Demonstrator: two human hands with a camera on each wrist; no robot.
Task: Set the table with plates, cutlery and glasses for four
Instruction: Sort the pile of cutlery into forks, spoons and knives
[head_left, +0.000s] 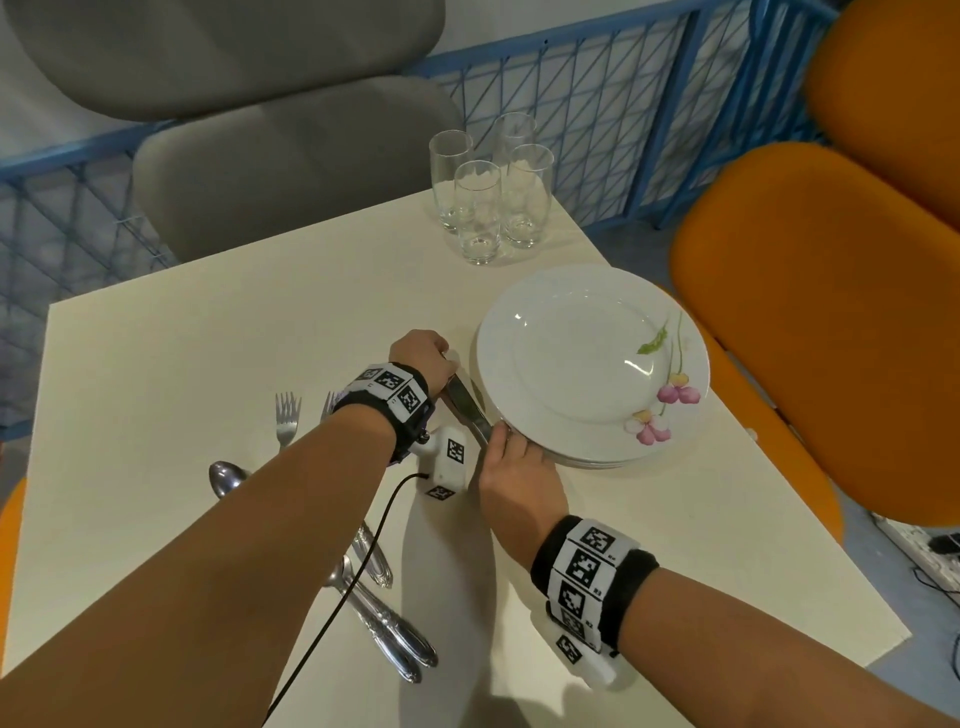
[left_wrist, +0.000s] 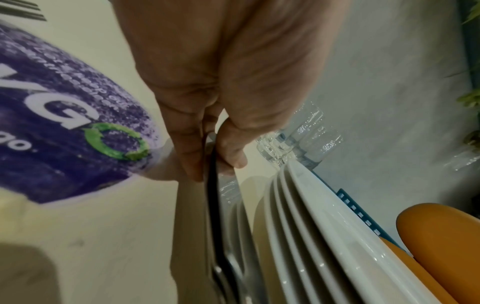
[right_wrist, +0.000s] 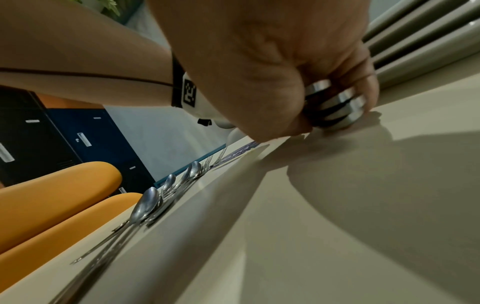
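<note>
A bundle of steel knives (head_left: 467, 408) lies slanted just left of the plates, held at both ends. My left hand (head_left: 423, 356) pinches the far end (left_wrist: 211, 164), and my right hand (head_left: 509, 449) grips the near end, where the butts (right_wrist: 335, 102) show between fingers and thumb. A stack of white plates (head_left: 592, 364) with a pink flower print sits at the table's right side, its rims (left_wrist: 298, 216) close to the knives. Several clear glasses (head_left: 488, 197) stand together at the far edge. Forks (head_left: 287, 418) and spoons (head_left: 226, 478) lie on the left, partly hidden by my left forearm.
The cream table (head_left: 208, 338) has bare surface at the far left and near right. Grey chairs (head_left: 291, 166) stand beyond it, orange chairs (head_left: 831, 338) to the right, a blue mesh railing (head_left: 623, 104) behind. A purple printed label (left_wrist: 64, 133) lies under my left wrist.
</note>
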